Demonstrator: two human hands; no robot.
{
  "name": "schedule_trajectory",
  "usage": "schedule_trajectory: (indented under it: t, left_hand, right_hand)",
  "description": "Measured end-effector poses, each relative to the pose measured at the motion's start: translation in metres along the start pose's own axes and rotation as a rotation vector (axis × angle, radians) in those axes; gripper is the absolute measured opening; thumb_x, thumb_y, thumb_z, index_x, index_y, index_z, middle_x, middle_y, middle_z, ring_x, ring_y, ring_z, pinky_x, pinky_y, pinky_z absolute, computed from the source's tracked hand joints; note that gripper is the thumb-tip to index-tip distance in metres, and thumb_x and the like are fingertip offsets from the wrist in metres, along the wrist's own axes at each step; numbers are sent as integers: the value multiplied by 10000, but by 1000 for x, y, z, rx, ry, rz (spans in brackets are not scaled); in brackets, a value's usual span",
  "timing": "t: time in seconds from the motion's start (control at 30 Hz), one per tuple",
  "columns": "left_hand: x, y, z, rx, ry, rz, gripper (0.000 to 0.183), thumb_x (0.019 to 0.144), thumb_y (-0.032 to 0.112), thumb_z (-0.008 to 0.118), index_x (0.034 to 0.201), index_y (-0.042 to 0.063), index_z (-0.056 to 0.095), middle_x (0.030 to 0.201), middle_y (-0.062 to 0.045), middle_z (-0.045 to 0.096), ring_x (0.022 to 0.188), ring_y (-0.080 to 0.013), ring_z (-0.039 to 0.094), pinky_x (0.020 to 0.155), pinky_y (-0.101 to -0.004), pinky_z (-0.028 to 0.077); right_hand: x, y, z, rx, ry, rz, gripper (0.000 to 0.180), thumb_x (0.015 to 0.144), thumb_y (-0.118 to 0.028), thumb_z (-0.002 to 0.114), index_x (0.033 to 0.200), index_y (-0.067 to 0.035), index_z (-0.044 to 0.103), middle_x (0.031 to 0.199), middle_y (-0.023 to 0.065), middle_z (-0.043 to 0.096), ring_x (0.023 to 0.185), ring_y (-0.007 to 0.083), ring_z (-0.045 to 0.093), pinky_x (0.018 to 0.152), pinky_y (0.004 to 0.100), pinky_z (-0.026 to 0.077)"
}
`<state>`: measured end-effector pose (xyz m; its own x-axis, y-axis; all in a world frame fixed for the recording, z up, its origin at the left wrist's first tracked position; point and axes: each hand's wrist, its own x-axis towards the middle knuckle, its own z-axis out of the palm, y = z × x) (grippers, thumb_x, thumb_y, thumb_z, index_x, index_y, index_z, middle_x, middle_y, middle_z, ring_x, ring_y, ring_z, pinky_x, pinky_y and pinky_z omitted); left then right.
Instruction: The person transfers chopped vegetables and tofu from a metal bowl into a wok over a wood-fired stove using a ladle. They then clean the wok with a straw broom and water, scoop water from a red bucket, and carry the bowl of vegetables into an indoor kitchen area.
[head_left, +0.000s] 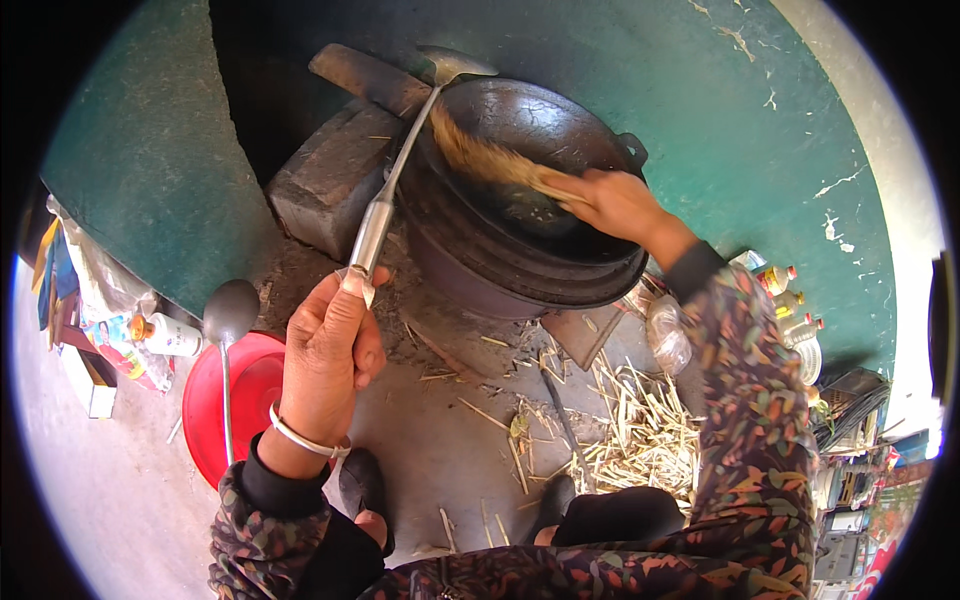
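Note:
My left hand (330, 345) grips the handle of a metal wok spatula (386, 187), whose blade rests or hovers at the far left rim of a large black wok (517, 112); whether it touches is unclear. The wok sits on a round dark stove (480, 277). My right hand (622, 206) holds a straw brush (487, 157) by its bound end, with the bristles inside the wok at its left side. A little murky liquid or residue lies in the wok's bottom.
Left of the stove are a block (330, 180) and a dark pipe (367, 75). A metal ladle (231, 315) lies across a red basin (202, 405). Straw (645, 435) and a dark rod (566, 420) lie on the floor. Bottles (776, 279) line the green wall.

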<state>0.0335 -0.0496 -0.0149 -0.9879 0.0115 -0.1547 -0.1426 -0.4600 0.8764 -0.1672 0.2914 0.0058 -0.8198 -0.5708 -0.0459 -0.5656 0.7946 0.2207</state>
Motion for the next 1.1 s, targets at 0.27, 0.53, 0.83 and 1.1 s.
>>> schedule_trajectory:
  t: [0.27,0.53,0.83,1.1]
  left_hand:
    - [1,-9,8,34,5,-47,379,993,368,509,1111,16,585,536,33,397,434,-49,318,424,-209,268]
    - [2,-7,11,30,-4,-58,387,988,360,517,1113,-2,577,561,36,410,456,-47,344,423,-203,276]
    - [16,-18,14,4,-44,-36,372,987,366,524,1116,24,596,546,43,390,440,-39,312,423,-199,259]
    - [13,-23,24,-16,-23,-79,376,982,373,532,1105,24,602,543,44,390,438,-41,313,429,-200,262]
  right_hand:
    - [-44,72,-18,-170,-121,578,391,918,-327,527,1308,-346,521,1027,150,680,907,335,669,755,461,539]
    - [61,20,1,-111,-49,178,382,887,-342,571,1266,-303,577,1024,133,685,925,356,651,822,461,519]
    - [-43,30,-127,-70,-670,419,434,796,-155,668,1229,-170,641,937,102,697,651,231,643,576,364,531]
    - [45,-33,-120,382,-350,122,499,848,-254,675,1327,-177,559,665,14,598,456,100,483,398,250,387]
